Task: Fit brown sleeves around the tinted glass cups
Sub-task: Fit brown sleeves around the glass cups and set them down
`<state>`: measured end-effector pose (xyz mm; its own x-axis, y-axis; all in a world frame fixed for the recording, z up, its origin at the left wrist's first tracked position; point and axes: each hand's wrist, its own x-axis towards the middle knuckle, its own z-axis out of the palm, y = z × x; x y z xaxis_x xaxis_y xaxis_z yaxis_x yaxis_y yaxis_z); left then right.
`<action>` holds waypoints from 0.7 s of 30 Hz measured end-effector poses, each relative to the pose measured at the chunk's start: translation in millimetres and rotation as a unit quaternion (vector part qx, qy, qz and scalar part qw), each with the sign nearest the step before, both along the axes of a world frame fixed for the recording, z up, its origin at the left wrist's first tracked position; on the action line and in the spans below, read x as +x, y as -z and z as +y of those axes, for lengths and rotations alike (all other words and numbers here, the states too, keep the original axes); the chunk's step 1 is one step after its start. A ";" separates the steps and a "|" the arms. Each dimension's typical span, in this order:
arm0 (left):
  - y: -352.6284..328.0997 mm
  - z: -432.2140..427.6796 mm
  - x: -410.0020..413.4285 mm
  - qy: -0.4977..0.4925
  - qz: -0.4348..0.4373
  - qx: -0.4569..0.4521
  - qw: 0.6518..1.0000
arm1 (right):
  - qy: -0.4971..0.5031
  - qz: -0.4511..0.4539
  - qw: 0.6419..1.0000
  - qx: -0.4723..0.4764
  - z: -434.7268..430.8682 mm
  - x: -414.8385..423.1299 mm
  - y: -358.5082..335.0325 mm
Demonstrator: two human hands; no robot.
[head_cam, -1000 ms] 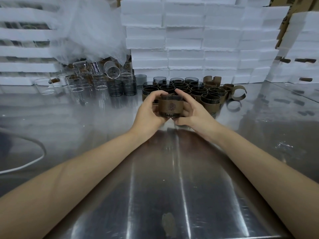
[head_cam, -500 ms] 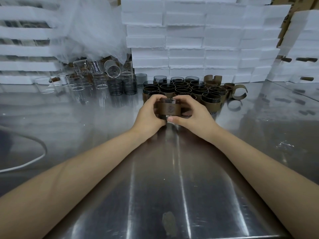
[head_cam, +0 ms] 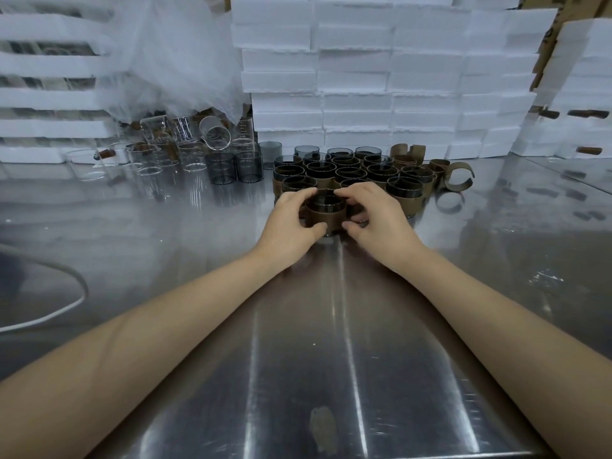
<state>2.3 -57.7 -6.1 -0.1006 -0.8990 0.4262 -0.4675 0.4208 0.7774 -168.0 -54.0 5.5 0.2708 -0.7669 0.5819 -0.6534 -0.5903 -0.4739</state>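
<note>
A tinted glass cup wrapped in a brown sleeve (head_cam: 325, 216) stands upright on the steel table at the front of the cluster of sleeved cups (head_cam: 351, 172). My left hand (head_cam: 290, 220) grips its left side and my right hand (head_cam: 377, 217) grips its right side, fingertips curled over the rim. Bare tinted cups (head_cam: 233, 167) stand to the left of the cluster. Loose brown sleeves (head_cam: 455, 175) lie curled at the cluster's right end.
Clear glass cups (head_cam: 149, 157) crowd the back left under a plastic sheet (head_cam: 172, 61). Stacked white foam boxes (head_cam: 381, 77) wall off the back. A white cable (head_cam: 49, 313) loops at the left. The steel table (head_cam: 314, 359) stretches toward me.
Both hands have lowered the sleeved cup from its raised, tilted position and moved it forward onto the table against the cluster. It now stands upright.
</note>
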 end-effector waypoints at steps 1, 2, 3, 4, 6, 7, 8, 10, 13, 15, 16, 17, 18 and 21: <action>0.6 -1.0 0.5 -0.014 0.013 -0.012 1.000 | 0.007 -0.004 1.000 -0.020 0.8 0.8 -1.1; 1.0 -2.1 1.6 -0.031 0.022 -0.026 0.999 | 0.007 -0.008 0.999 -0.035 1.8 1.6 -2.3; 1.2 -3.4 3.1 -0.043 0.025 -0.038 0.998 | -0.003 -0.009 0.999 -0.042 2.7 2.3 -3.1; 1.5 -4.7 4.7 -0.048 0.021 -0.046 0.998 | -0.022 -0.002 0.999 -0.039 3.9 3.2 -3.4; 1.9 -6.9 7.3 -0.037 0.006 -0.043 0.998 | -0.064 0.035 0.997 -0.011 6.8 6.3 -1.3; 2.1 -7.6 8.2 -0.025 0.007 -0.033 0.999 | -0.075 0.061 0.995 0.004 7.5 7.7 0.9; 2.0 -8.0 8.3 -0.011 0.019 -0.018 1.000 | -0.077 0.086 0.993 0.017 7.1 8.5 3.2; 1.3 -8.4 8.5 -0.002 0.040 -0.002 0.999 | -0.068 0.120 0.990 0.037 4.2 8.6 6.6; -1.0 -12.3 12.7 -0.072 0.021 -0.049 0.996 | -0.040 0.135 0.988 0.060 -0.2 5.5 7.4; -2.7 -18.5 24.1 -0.143 -0.001 -0.065 0.988 | -0.016 0.132 0.988 0.074 -2.1 2.6 7.4; -2.6 -24.1 33.6 -0.176 -0.021 -0.056 0.983 | -0.007 0.132 0.988 0.081 -2.7 1.8 7.5; -1.7 -31.1 44.0 -0.203 -0.049 -0.030 0.977 | -0.003 0.132 0.987 0.086 -3.1 1.4 7.8; -0.3 -39.1 54.8 -0.224 -0.081 0.011 0.971 | -0.001 0.132 0.987 0.092 -3.1 1.4 8.1; 3.8 -56.9 73.5 -0.241 -0.160 0.110 0.951 | -0.009 0.135 0.986 0.101 -2.2 2.8 9.5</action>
<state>75.8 -114.6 -9.9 0.2526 -0.9373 0.2400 -0.7919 -0.0577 0.6080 -165.2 -56.2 -4.0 0.4095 -0.8530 0.3236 -0.7620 -0.5148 -0.3929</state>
